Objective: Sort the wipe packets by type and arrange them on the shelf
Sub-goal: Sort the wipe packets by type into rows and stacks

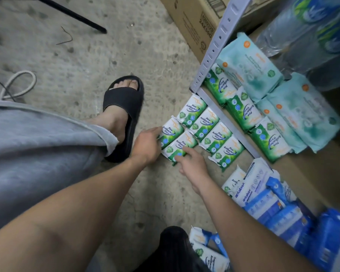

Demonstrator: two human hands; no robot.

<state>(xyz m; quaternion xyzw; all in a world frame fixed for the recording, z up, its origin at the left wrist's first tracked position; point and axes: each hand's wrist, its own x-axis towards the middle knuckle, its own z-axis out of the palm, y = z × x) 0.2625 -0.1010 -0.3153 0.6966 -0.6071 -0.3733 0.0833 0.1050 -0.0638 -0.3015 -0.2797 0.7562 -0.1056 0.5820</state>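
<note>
Forearms (86,203) lead to green packets (210,132) on floor (86,61) just outside shelf (230,122). Left hand (147,146) touches one, grip unclear. Right hand (192,165) rests flat on its neighbour, grip apart. Nudging could skew the row.

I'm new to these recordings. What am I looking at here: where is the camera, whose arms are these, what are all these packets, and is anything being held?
There is no machine here. The one picture comes from a camera worn on a person's head, looking down, so the two arms are their own. The left hand touches one green pine wipe packet lying on the concrete floor. The right hand rests its fingers on the neighbouring packet. Neither packet looks lifted. Four more green packets lie beside them. On the shelf sit three green packets and larger teal packets. Blue and white packets are heaped at lower right. A foot in a black sandal stands nearby.
</note>
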